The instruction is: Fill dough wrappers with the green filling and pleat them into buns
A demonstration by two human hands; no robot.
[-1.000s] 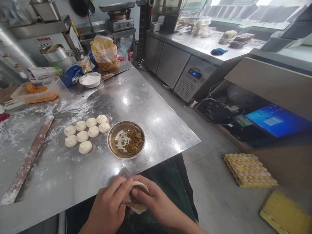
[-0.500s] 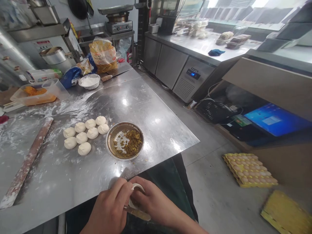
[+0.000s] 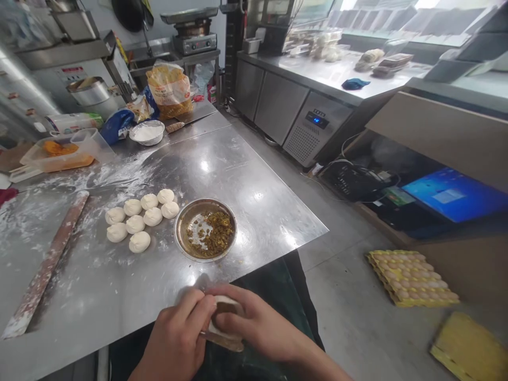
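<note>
My left hand and my right hand meet just below the table's near edge, both closed on a round dough wrapper with brown filling inside. A thin flat stick lies under the wrapper, against my left fingers. Past my hands on the steel table sits a metal bowl with greenish-brown filling. Left of it lie several closed dough buns on scattered flour.
A wooden rolling pin lies at the table's left. At the back stand a white flour bowl, a plastic tub and bags. Egg trays rest on the floor to the right, near a blue-lit screen.
My fingers have drawn the wrapper's edge together over the filling, which showed openly a second ago. The stick has shifted under the wrapper. The bowl and the buns have not moved.
</note>
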